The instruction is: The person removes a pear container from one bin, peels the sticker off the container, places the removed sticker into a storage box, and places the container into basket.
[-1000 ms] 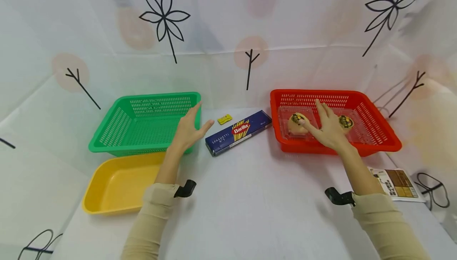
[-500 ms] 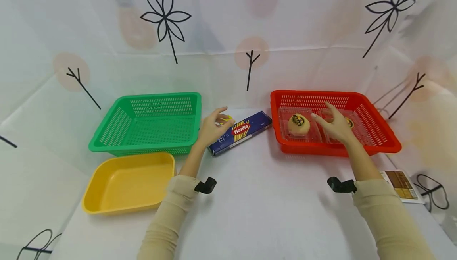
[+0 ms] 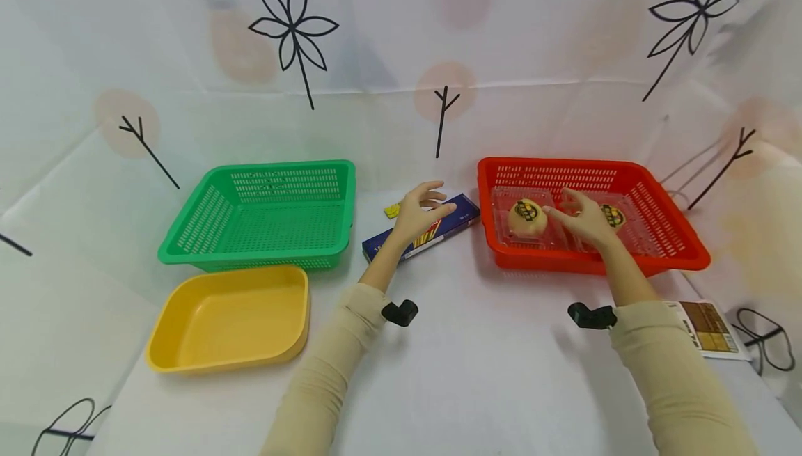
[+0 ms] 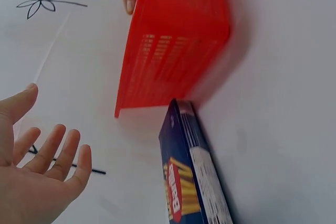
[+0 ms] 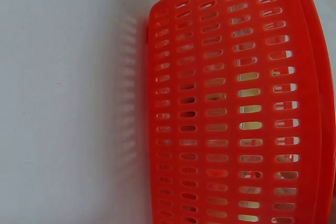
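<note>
My left hand [image 3: 418, 216] hovers over the blue Barilla spaghetti box [image 3: 462, 211], fingers spread and thumb apart. In the left wrist view, nothing lies in that hand [image 4: 42, 182], and the spaghetti box [image 4: 181, 182] is beside it. My right hand [image 3: 587, 223] reaches into the red basket [image 3: 664, 261], its fingers loosely bent above two clear plastic containers. Each container holds a round pale item with a dark and yellow label; the left item [image 3: 527, 218] is in plain sight, the right one [image 3: 613, 216] partly behind the hand. The basket wall [image 5: 215, 103] hides most of the right wrist view.
A green basket [image 3: 276, 230] stands at the back left, with a yellow tray [image 3: 225, 320] in front of it. A small yellow packet [image 3: 392, 210] lies behind the spaghetti box. At the right table edge lies a flat brown and white packet [image 3: 711, 327].
My left hand has moved right from beside the green basket, past the small yellow packet, to over the spaghetti box. My right hand stays over the red basket, its fingers now more bent.
</note>
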Available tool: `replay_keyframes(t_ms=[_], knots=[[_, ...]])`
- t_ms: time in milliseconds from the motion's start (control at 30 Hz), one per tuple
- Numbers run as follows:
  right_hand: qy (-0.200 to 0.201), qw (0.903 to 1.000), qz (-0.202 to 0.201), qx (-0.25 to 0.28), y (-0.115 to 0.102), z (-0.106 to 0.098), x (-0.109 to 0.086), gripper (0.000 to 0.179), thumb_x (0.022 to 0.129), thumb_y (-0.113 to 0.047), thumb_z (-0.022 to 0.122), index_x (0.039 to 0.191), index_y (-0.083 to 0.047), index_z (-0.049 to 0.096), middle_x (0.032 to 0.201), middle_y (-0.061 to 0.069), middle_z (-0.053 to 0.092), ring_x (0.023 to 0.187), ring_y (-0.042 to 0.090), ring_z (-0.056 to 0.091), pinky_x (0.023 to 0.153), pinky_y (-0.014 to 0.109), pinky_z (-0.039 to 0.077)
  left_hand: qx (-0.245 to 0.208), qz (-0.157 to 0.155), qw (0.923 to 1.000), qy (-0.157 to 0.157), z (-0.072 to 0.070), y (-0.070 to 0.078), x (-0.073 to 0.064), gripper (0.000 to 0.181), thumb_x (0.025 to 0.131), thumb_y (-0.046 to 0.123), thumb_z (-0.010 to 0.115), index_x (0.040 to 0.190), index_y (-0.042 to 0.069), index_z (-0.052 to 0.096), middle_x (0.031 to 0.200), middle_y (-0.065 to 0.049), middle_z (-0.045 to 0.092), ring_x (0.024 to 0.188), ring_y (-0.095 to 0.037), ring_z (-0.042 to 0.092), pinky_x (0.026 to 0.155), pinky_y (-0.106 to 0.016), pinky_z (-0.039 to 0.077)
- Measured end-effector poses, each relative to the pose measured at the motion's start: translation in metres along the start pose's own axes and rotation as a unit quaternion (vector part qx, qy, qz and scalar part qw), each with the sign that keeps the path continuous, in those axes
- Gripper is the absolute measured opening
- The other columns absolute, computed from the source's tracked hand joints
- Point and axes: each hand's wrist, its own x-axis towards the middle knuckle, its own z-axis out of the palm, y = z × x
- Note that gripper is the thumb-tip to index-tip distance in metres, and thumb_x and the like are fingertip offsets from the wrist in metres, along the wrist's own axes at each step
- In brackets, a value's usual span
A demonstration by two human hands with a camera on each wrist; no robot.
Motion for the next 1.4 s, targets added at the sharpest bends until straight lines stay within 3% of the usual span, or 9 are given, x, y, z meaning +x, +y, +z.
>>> replay_keyframes(t_ms=[233,400,533,767,933,1167,1400], knots=[[-0.026,0.9996,0.004,-0.009,-0.002,0.002,0.005,0.085,0.093,-0.047,0.049,0.149,0.002,0.007,0.141,0.040,0.024,0.126,0.056,0.028,0.098,0.068,0.029,-0.032,-0.018,0.9993,0.011,0.034,0.009,0.014,0.050,0.084,0.015,0.071,0.129,0.005,0.054,0.114,-0.014,0.064,0.098,-0.021,0.062,0.081,-0.021,0.052],[-0.063,0.9976,0.022,-0.017,-0.002,0.004,0.008,0.089,0.092,-0.047,0.050,0.149,0.001,0.002,0.143,0.040,0.019,0.127,0.058,0.024,0.098,0.068,0.029,-0.051,-0.019,0.9984,-0.017,0.052,0.015,0.020,0.053,0.084,0.015,0.071,0.132,0.004,0.051,0.122,-0.017,0.060,0.109,-0.026,0.059,0.086,-0.021,0.049],[-0.067,0.9974,0.022,-0.011,-0.002,0.005,0.009,0.089,0.093,-0.045,0.052,0.149,0.001,0.001,0.144,0.040,0.017,0.129,0.057,0.022,0.100,0.067,0.026,-0.050,-0.024,0.9976,-0.042,0.064,0.019,0.023,0.056,0.084,0.016,0.071,0.134,0.005,0.049,0.126,-0.015,0.057,0.114,-0.028,0.055,0.085,-0.020,0.048],[-0.064,0.9977,0.021,-0.011,0.000,0.006,0.010,0.090,0.093,-0.046,0.051,0.149,0.002,0.001,0.145,0.039,0.016,0.129,0.057,0.022,0.100,0.067,0.027,-0.078,-0.060,0.9933,-0.061,0.090,0.021,0.025,0.057,0.085,0.017,0.070,0.136,0.008,0.047,0.133,-0.013,0.052,0.120,-0.028,0.052,0.089,-0.024,0.049],[-0.060,0.9979,0.022,-0.011,0.002,0.006,0.010,0.091,0.092,-0.047,0.051,0.149,0.002,0.000,0.146,0.038,0.015,0.129,0.057,0.022,0.099,0.068,0.027,-0.048,-0.098,0.9907,-0.081,0.109,0.021,0.026,0.062,0.087,0.025,0.069,0.141,0.011,0.042,0.140,-0.011,0.046,0.126,-0.026,0.046,0.097,-0.030,0.045],[-0.058,0.9981,0.023,-0.004,0.004,0.006,0.009,0.092,0.092,-0.050,0.051,0.149,0.001,0.000,0.145,0.039,0.016,0.128,0.058,0.022,0.098,0.068,0.029,-0.050,-0.164,0.9835,-0.059,0.126,0.024,0.032,0.074,0.087,0.032,0.067,0.147,0.011,0.029,0.149,-0.007,0.035,0.133,-0.023,0.038,0.105,-0.038,0.037],[-0.065,0.9976,0.024,-0.002,0.003,0.004,0.007,0.090,0.093,-0.050,0.049,0.149,-0.001,-0.002,0.146,0.038,0.013,0.129,0.057,0.021,0.099,0.067,0.028,-0.064,-0.186,0.9785,-0.060,0.136,0.027,0.034,0.078,0.087,0.032,0.067,0.149,0.014,0.023,0.149,-0.009,0.033,0.134,-0.022,0.036,0.107,-0.040,0.035]])
